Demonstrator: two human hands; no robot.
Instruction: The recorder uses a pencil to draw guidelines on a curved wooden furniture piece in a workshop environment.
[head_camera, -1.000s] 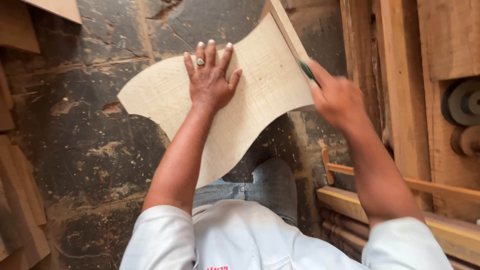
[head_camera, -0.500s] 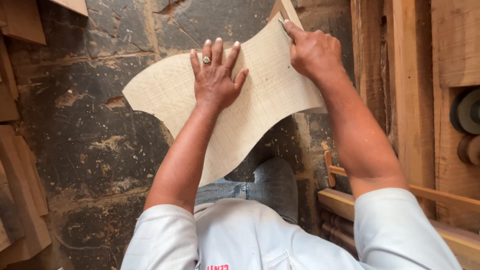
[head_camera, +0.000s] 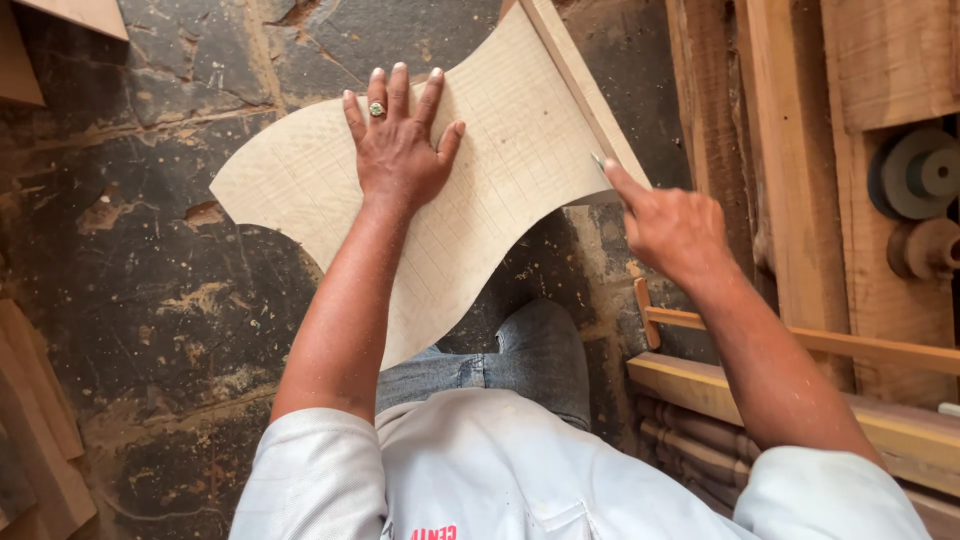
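A dark stone floor (head_camera: 150, 290), cracked, stained and dusted with pale sawdust, fills most of the view from above. Rough timber planks (head_camera: 790, 180) stand along the side beyond the right edge of the curved board, and round grey wheels (head_camera: 920, 175) sit among them. More wood offcuts (head_camera: 40, 420) lie at the far side of the floor, well apart from the board.

The curved board (head_camera: 500, 170) is a thin, pale sheet of wood with wavy, scooped edges, wide at the top and narrowing toward the person's knee (head_camera: 540, 345), on which its lower end appears to rest. Faint pencil grid lines cover its face. A straight wooden strip (head_camera: 575, 75) lies along the board's upper right edge, touching it.

The left hand (head_camera: 400, 150) lies flat on the middle of the board, fingers spread apart and pressed down, a ring with a green stone on one finger. The right hand (head_camera: 675, 225) is at the board's right edge, just below the strip, with fingers curled together around a thin pencil-like tool (head_camera: 598, 160); only its tip shows, so its kind is hard to tell. The tip touches the board beside the strip.

The person wears a white shirt (head_camera: 500, 470) and blue jeans.
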